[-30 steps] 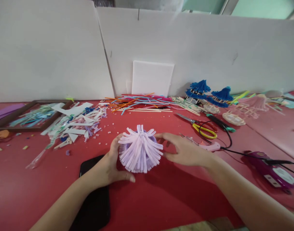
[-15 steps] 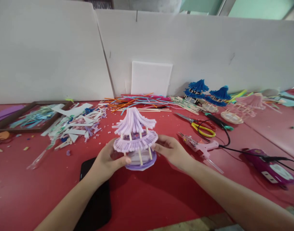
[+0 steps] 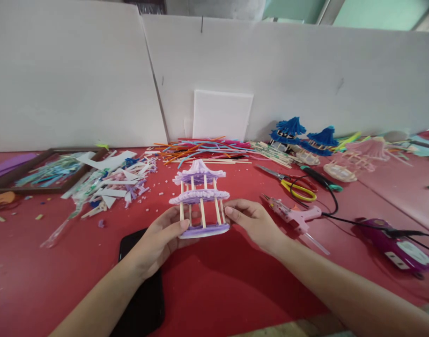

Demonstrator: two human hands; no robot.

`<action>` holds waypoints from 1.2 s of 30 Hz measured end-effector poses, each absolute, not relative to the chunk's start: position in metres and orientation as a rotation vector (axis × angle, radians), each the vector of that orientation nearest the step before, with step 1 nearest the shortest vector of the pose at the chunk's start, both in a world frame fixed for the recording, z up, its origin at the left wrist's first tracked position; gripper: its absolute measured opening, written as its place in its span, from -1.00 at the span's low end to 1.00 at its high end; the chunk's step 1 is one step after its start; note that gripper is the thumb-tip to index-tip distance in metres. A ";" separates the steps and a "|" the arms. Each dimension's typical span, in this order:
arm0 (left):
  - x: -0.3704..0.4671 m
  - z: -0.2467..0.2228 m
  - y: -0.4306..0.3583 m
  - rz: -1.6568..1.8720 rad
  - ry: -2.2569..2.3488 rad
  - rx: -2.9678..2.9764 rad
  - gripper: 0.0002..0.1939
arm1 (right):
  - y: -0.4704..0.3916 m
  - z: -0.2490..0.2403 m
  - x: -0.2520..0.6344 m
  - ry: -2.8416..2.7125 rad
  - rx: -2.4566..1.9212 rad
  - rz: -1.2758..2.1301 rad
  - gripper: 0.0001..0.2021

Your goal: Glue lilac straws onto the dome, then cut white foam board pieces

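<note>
A small model pagoda (image 3: 199,195) with two lilac pipe-cleaner roofs, pale stick posts and a round purple-edged base is held up over the red table. My left hand (image 3: 167,231) grips its base from the left, thumb at the front and fingers reaching behind and under. On the right side, my right hand (image 3: 247,220) pinches the pagoda near a post and the base, fingers curled. The pagoda faces me nearly side-on, so the gaps between its posts show. Parts of both hands' fingers are hidden behind it.
A black phone (image 3: 140,290) lies under my left forearm. To the right are a pink glue gun (image 3: 293,215) with its cord, yellow-handled scissors (image 3: 299,191) and a purple device (image 3: 393,243). Scraps (image 3: 112,182), pipe cleaners (image 3: 207,150) and blue-roofed models (image 3: 288,131) lie farther back.
The pagoda has been tilted from a view down onto its roofs to a nearly level side view, its base raised slightly. Both hands have kept their hold.
</note>
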State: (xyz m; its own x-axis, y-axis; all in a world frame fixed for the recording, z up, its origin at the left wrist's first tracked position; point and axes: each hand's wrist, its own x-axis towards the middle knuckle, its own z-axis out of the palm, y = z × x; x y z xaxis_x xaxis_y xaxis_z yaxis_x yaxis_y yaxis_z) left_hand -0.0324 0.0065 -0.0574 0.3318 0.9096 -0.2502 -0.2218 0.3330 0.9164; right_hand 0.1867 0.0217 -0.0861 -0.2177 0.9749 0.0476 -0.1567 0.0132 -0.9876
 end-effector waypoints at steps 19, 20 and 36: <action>-0.036 -0.066 0.007 0.959 0.984 0.842 -0.55 | 0.022 -0.072 0.200 -1.124 -0.816 1.369 -0.80; -0.036 -0.067 0.006 0.953 0.984 0.850 -0.56 | 0.024 -0.073 0.202 -1.091 -0.799 1.337 -0.80; -0.032 -0.063 0.001 0.904 0.898 1.183 -0.37 | 0.038 -0.062 0.221 -1.068 -0.793 1.261 -0.75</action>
